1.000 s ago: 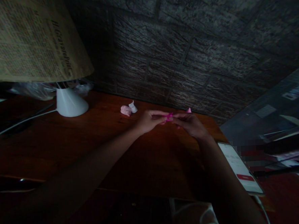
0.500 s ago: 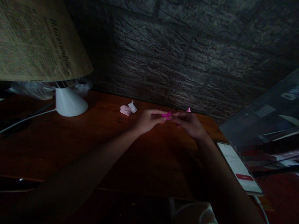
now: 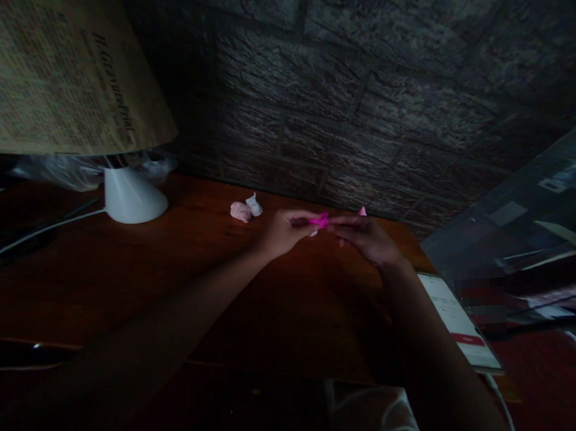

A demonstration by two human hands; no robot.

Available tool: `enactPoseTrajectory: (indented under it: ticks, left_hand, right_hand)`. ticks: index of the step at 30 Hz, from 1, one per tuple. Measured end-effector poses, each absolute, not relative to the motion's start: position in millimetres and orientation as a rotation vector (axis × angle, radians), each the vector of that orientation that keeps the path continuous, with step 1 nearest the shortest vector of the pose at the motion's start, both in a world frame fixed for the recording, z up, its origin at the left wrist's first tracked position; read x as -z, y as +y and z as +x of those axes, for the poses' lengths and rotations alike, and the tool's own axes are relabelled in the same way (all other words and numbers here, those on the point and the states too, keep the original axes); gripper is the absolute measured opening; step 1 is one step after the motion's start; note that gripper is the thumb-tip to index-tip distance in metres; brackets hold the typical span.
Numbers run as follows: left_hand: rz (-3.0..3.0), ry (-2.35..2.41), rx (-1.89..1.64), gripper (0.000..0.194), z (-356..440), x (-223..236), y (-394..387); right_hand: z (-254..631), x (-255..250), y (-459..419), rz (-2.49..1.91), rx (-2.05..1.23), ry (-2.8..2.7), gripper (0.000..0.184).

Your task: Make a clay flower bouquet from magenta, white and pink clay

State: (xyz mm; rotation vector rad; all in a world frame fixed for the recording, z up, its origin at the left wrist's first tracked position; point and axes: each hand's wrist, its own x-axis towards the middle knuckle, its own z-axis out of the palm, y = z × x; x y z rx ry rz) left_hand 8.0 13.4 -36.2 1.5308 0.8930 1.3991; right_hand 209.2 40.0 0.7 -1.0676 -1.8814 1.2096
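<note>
A bright pink piece of soft modelling clay is held above the wooden table. My left hand pinches its left side between thumb and fingers. From the right, my right hand has its fingertips closed at the clay's right edge. A small pink pointed piece shows just behind the right hand, its lower part hidden. Left of my hands, a pale pink lump lies against a white lump that has a thin raised tip.
A lamp with a white base and a newsprint-patterned shade stands at the left. A lit phone with a cable lies at the table's right edge. A brick-patterned wall rises behind the wooden table.
My right fingertips have opened slightly and drawn back on the pink clay, so more of it shows. The left hand keeps its pinch. The view has shifted a little.
</note>
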Motion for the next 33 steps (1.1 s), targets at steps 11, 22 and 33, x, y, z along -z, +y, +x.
enactPoseTrajectory:
  ticks: [11, 22, 33]
  left_hand:
    - [1.525, 0.898, -1.361, 0.018, 10, 39, 14]
    - [1.74, 0.898, -1.416, 0.014, 9, 44, 16]
    - [1.712, 0.91, -1.449, 0.033, 10, 43, 14]
  right_hand:
    - [203, -1, 38, -1.026, -1.045, -1.952, 0.04]
    - [201, -4, 35, -1.153, -0.909, -2.055, 0.054]
    - [197, 0, 36, -1.097, -0.947, -1.983, 0.055]
